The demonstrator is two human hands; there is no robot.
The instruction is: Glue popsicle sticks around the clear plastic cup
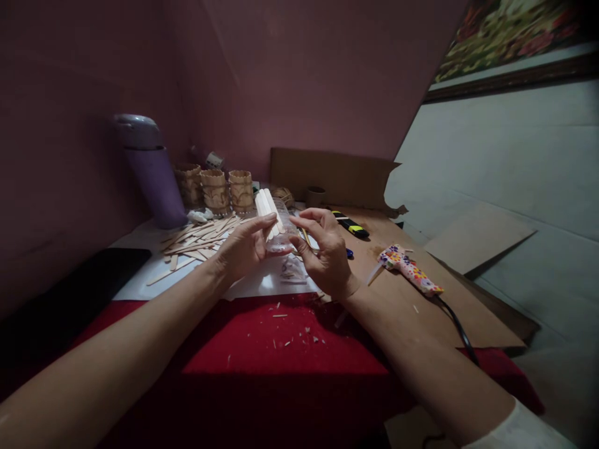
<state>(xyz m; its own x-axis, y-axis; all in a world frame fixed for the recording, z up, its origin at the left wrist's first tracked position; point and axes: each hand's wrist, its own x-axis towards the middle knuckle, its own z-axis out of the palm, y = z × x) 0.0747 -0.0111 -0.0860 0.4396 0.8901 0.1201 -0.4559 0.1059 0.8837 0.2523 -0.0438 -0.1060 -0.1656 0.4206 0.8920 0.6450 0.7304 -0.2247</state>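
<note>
My left hand [246,243] is closed around a clear plastic cup [286,218], thumb on top. Several pale wooden craft sticks [267,209] lie side by side along the cup's left side, under that thumb. At the cup's right side is my right hand [322,246], its fingers curled and their tips touching the plastic. Loose craft sticks [201,242] are heaped on white paper to the left of my hands. A small clear plastic packet [293,272] rests below the cup.
A purple tumbler [156,184] and craft-stick cups [215,192] stand behind at left. On brown cardboard [433,318] at right are a black-and-yellow utility knife [352,226] and a flower-patterned glue gun [409,269] with a black cord. Scraps dot the red cloth [281,355].
</note>
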